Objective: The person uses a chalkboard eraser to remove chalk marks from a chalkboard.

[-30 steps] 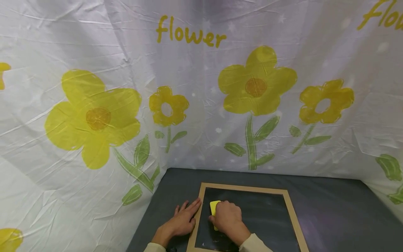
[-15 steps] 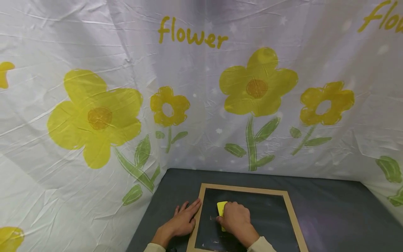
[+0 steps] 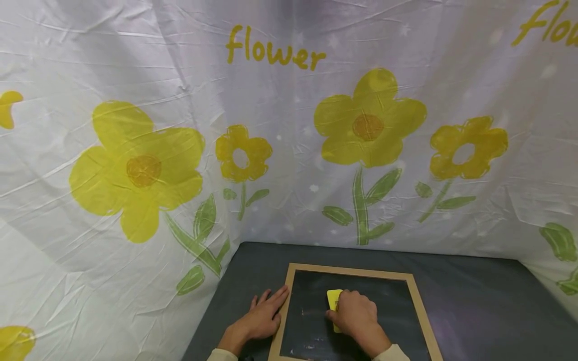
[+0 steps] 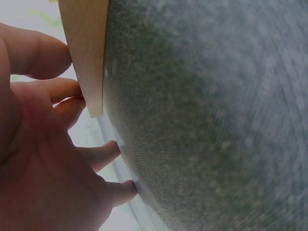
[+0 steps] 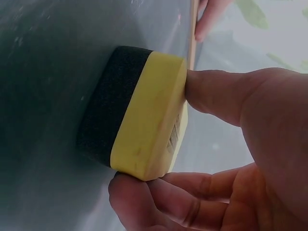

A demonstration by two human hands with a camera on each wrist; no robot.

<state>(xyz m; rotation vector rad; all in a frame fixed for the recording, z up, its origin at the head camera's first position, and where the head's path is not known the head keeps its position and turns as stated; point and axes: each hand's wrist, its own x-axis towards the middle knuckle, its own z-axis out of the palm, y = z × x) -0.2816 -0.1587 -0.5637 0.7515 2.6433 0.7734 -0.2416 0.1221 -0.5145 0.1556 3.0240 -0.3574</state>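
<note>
A small blackboard [image 3: 384,311] with a pale wooden frame [image 3: 352,271] lies flat on a dark table. In my right hand [image 3: 358,316] is a yellow and black board eraser [image 5: 149,113], gripped between thumb and fingers. Its black felt side faces down on the board, as the right wrist view shows. My left hand [image 3: 259,318] rests at the frame's left side, fingers spread; in the left wrist view its thumb and some fingertips touch the wooden edge [image 4: 86,53], while two other fingertips meet the dark cloth. Faint pale marks lie on the board's lower left.
The table [image 3: 478,301] wears a dark cover and stretches past the board to the right and back. Behind and to the left hangs a white curtain [image 3: 293,210] printed with yellow flowers.
My right hand has slid the eraser rightward across the board, from near the left frame side toward the middle. The left hand has stayed in place.
</note>
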